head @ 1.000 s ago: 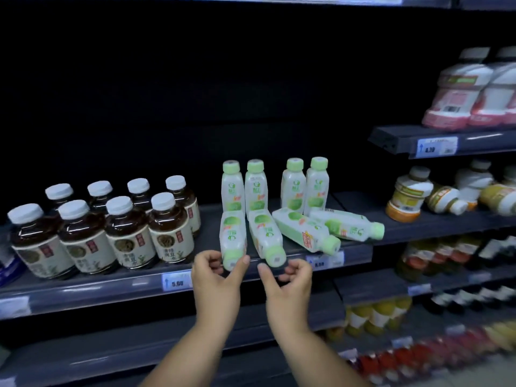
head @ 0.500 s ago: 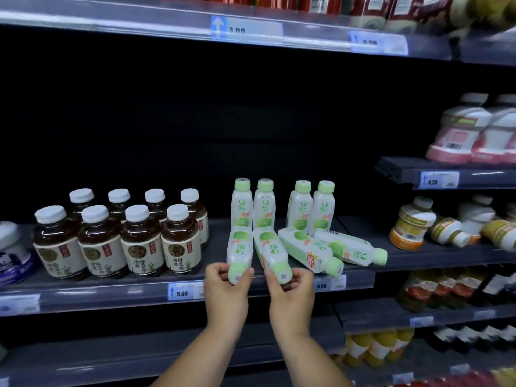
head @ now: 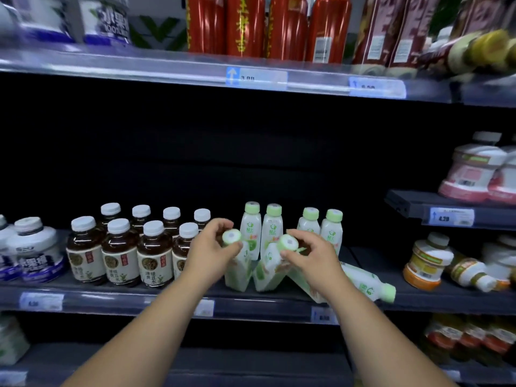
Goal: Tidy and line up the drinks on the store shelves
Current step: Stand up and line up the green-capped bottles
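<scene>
2 green-cap btls (head: 236,272) tilted, 4 upright btls (head: 272,229) behind, fallen btl (head: 365,283) rt

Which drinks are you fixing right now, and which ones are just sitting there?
In the job: left hand gripping the left green-capped bottle; right hand gripping the right green-capped bottle; fallen bottle lying on its side.
Just sitting: brown tea bottles, red cans, pink bottles.

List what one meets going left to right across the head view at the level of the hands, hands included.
White-and-blue bottles → brown tea bottles → left hand → tilted green-capped bottle it grips → second tilted bottle → right hand gripping it → fallen green-capped bottle → yellow bottle with orange base.
</scene>
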`<state>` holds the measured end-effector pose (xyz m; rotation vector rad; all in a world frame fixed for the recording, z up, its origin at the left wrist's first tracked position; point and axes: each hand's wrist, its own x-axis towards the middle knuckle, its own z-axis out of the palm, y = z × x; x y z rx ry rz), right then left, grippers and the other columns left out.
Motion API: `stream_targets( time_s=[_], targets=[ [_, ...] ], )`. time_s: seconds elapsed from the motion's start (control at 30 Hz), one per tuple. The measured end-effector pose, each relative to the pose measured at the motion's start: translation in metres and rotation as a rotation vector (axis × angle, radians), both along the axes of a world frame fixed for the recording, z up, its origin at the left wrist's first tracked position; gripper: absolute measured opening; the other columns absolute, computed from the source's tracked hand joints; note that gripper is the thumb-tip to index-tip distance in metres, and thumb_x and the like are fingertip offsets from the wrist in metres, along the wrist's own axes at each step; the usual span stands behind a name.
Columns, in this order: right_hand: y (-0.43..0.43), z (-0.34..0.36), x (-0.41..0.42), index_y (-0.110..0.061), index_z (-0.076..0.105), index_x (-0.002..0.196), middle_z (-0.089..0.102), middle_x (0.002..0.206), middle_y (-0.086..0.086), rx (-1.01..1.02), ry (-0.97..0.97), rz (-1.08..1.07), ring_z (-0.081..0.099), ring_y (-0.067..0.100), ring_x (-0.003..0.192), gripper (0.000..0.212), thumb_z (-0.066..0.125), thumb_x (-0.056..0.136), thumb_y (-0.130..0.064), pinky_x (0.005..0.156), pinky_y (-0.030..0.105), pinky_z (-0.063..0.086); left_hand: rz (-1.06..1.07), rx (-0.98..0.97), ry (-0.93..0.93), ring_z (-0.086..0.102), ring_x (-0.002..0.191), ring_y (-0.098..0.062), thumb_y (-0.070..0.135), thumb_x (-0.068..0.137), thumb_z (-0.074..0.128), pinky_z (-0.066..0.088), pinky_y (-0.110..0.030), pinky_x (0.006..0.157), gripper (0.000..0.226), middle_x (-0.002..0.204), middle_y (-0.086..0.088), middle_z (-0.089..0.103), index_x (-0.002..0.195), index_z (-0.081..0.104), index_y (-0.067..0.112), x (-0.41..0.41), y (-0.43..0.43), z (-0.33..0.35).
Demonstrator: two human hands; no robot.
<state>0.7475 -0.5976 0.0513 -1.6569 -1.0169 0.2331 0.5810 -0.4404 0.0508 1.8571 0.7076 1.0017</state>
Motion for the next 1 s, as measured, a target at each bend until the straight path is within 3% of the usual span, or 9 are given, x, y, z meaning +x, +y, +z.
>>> stream_targets(
  time_s=[0.1, 0.17, 0.3, 0.43, 0.5, 0.6, 0.8, 0.93, 1.0],
  targets=[
    [0.011, 0.018, 0.014, -0.046, 0.063, 0.118, 0.06, 0.125, -0.019, -0.152, 0.002, 0.127, 0.058, 0.0, 0.111, 0.038, 0.07, 0.091, -0.019, 0.09, 0.016, 0.042, -0.169, -0.055, 0.098, 0.067, 0.096, -0.011, 0.009, 0.084, 0.073, 0.054, -0.022, 0.074, 0.034, 0.105, 0.009, 0.071, 0.104, 0.068, 0.035, 0.009, 0.02, 0.011],
    [0.019, 0.022, 0.017, -0.044, 0.063, 0.126, 0.058, 0.128, -0.019, -0.191, -0.015, 0.151, 0.056, -0.004, 0.101, 0.039, 0.068, 0.093, -0.024, 0.085, 0.017, 0.042, -0.246, -0.095, 0.144, 0.068, 0.099, -0.011, 0.013, 0.084, 0.076, 0.057, -0.027, 0.077, 0.034, 0.109, 0.005, 0.071, 0.11, 0.069, 0.034, 0.014, 0.026, 0.016],
    [0.03, 0.022, 0.02, -0.042, 0.063, 0.129, 0.059, 0.106, -0.023, -0.197, -0.052, 0.132, 0.055, -0.002, 0.091, 0.04, 0.072, 0.091, -0.032, 0.075, 0.017, 0.043, -0.181, -0.048, 0.121, 0.068, 0.09, -0.005, 0.022, 0.081, 0.081, 0.053, -0.017, 0.065, 0.032, 0.105, 0.006, 0.07, 0.109, 0.07, 0.032, 0.022, 0.028, 0.018],
    [0.04, 0.023, 0.025, -0.045, 0.06, 0.117, 0.058, 0.113, -0.024, -0.222, -0.075, 0.195, 0.058, 0.006, 0.111, 0.032, 0.068, 0.095, -0.023, 0.1, 0.035, 0.051, -0.298, -0.065, 0.214, 0.067, 0.097, -0.017, 0.014, 0.088, 0.074, 0.054, -0.018, 0.072, 0.032, 0.106, 0.004, 0.07, 0.113, 0.066, 0.033, 0.024, 0.04, 0.024],
    [0.042, 0.025, 0.027, -0.047, 0.06, 0.11, 0.06, 0.106, -0.021, -0.248, -0.068, 0.227, 0.059, 0.003, 0.103, 0.031, 0.066, 0.096, -0.019, 0.101, 0.039, 0.051, -0.377, -0.094, 0.25, 0.068, 0.101, -0.015, 0.013, 0.09, 0.071, 0.055, -0.02, 0.078, 0.031, 0.11, 0.005, 0.07, 0.116, 0.067, 0.029, 0.022, 0.043, 0.026],
    [0.04, 0.028, 0.031, -0.045, 0.065, 0.108, 0.064, 0.108, -0.015, -0.292, -0.048, 0.294, 0.063, 0.004, 0.103, 0.03, 0.065, 0.095, -0.017, 0.099, 0.038, 0.053, -0.447, -0.156, 0.241, 0.067, 0.107, -0.019, 0.009, 0.09, 0.07, 0.056, -0.031, 0.088, 0.032, 0.115, -0.005, 0.069, 0.116, 0.067, 0.028, 0.021, 0.047, 0.025],
    [0.04, 0.03, 0.032, -0.041, 0.062, 0.113, 0.064, 0.114, -0.016, -0.336, -0.044, 0.339, 0.062, 0.005, 0.11, 0.027, 0.062, 0.097, -0.019, 0.094, 0.03, 0.053, -0.542, -0.109, 0.339, 0.067, 0.096, -0.013, 0.002, 0.087, 0.071, 0.054, -0.02, 0.075, 0.037, 0.112, -0.009, 0.067, 0.122, 0.064, 0.014, 0.022, 0.058, 0.041],
    [0.045, 0.039, 0.041, -0.041, 0.066, 0.114, 0.065, 0.121, -0.017, -0.358, 0.008, 0.334, 0.06, 0.005, 0.115, 0.024, 0.068, 0.094, -0.027, 0.101, 0.036, 0.051, -0.563, 0.067, 0.479, 0.065, 0.105, -0.013, 0.017, 0.079, 0.082, 0.053, -0.026, 0.092, 0.045, 0.114, -0.001, 0.068, 0.121, 0.066, 0.02, 0.029, 0.069, 0.055],
    [0.05, 0.044, 0.047, -0.036, 0.07, 0.112, 0.068, 0.116, -0.015, -0.291, 0.089, 0.298, 0.061, 0.003, 0.112, 0.019, 0.07, 0.093, -0.031, 0.1, 0.03, 0.049, -0.511, 0.055, 0.383, 0.066, 0.108, -0.018, 0.02, 0.08, 0.081, 0.053, -0.032, 0.096, 0.04, 0.113, -0.005, 0.07, 0.118, 0.068, 0.019, 0.038, 0.076, 0.057]
  ],
)
